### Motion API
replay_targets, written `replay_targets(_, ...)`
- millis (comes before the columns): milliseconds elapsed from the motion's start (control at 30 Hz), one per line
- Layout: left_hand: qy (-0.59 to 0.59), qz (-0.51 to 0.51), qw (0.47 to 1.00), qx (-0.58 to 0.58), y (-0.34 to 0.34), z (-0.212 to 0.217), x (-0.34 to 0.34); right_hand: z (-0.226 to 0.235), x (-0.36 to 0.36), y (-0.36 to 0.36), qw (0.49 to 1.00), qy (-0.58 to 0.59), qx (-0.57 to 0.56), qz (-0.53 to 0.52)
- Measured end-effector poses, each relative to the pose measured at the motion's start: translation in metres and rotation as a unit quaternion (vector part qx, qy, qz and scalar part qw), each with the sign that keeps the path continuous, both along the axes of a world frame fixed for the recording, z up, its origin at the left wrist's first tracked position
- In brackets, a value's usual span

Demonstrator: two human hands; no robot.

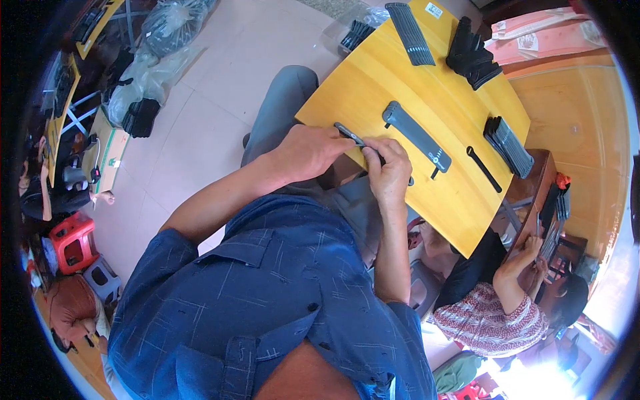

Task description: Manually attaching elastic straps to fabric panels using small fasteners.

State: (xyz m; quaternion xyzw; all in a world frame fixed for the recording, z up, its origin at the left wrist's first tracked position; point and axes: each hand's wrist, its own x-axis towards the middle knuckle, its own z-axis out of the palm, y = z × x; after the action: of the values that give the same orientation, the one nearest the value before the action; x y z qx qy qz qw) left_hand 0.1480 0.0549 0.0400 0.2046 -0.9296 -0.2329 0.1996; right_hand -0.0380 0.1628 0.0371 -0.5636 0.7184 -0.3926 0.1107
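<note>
My left hand (pixel 312 155) and my right hand (pixel 388 175) meet at the near left edge of the yellow table. Between them is a slim dark grey strip-like piece (pixel 350 135), its far end poking out past my left fingers. Both hands are closed on it in pinches; its middle and lower part are mostly covered by my fingers. Just beyond my right hand lies a long grey flat piece (pixel 415 135) with a printed mark and short black tabs at its ends. A single black strap (pixel 483 169) lies farther right on the table.
On the yellow table (pixel 460 213) are a stack of grey strips (pixel 410 35), a heap of black straps (pixel 470 57) and another grey stack (pixel 508 147). A co-worker (pixel 493 313) sits at right. Plastic bags (pixel 150 83) and red and blue stools (pixel 73 241) stand at left.
</note>
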Motion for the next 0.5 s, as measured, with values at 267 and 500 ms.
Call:
replay_targets(267,0.001,-0.007,1.000,0.007,-0.0001,0.0021,0.0034,-0.0021,0.0021,-0.0010,1.000,-0.001,-0.012,-0.006)
replay_targets(500,0.017,-0.003,1.000,-0.009,-0.0017,0.0006,0.0003,-0.0013,0.0016,-0.0006,1.000,0.005,-0.010,-0.007)
